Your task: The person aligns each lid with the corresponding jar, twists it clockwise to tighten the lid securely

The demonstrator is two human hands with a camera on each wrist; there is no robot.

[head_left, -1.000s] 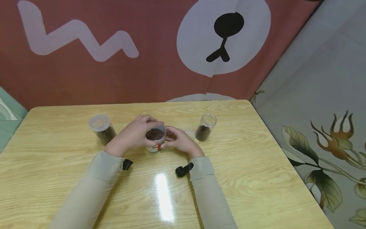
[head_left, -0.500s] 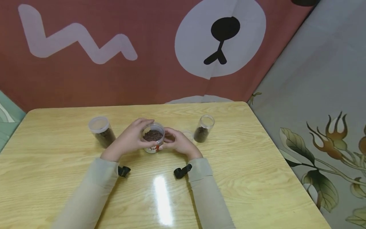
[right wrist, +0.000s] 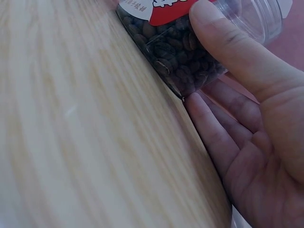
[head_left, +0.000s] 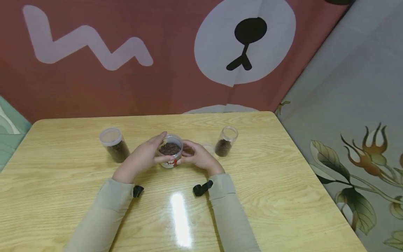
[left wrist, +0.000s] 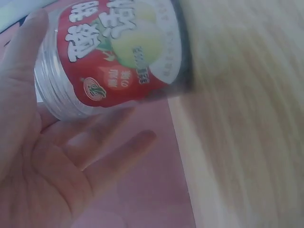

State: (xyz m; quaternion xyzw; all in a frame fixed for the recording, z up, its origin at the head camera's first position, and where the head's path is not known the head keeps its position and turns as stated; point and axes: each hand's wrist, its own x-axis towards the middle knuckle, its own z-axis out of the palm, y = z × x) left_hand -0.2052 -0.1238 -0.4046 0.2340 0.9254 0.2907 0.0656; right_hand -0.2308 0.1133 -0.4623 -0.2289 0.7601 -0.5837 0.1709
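A clear plastic jar [head_left: 171, 163] with a red label stands uncovered on the table between both hands. Small dark brown pieces [right wrist: 171, 57] show through its wall. My left hand [head_left: 138, 159] holds the jar's upper left side, thumb in front and index finger at the far rim. In the left wrist view, that thumb lies along the ridged neck of the jar [left wrist: 118, 52], while some of the other fingers spread below it. From the right, my right hand [head_left: 199, 157] grips the jar with its thumb on the label; its fingers pass behind.
A taller jar [head_left: 118, 151] with a whitish lid and dark contents stands left, near the left wrist. Right of the right hand is an uncovered clear jar [head_left: 223, 148], partly filled. A clear round lid [head_left: 209, 148] lies between that jar and the hand.
My left hand has drawn back to the left from over the jar's mouth, so more of the rim and contents shows. The right hand stays on the jar.
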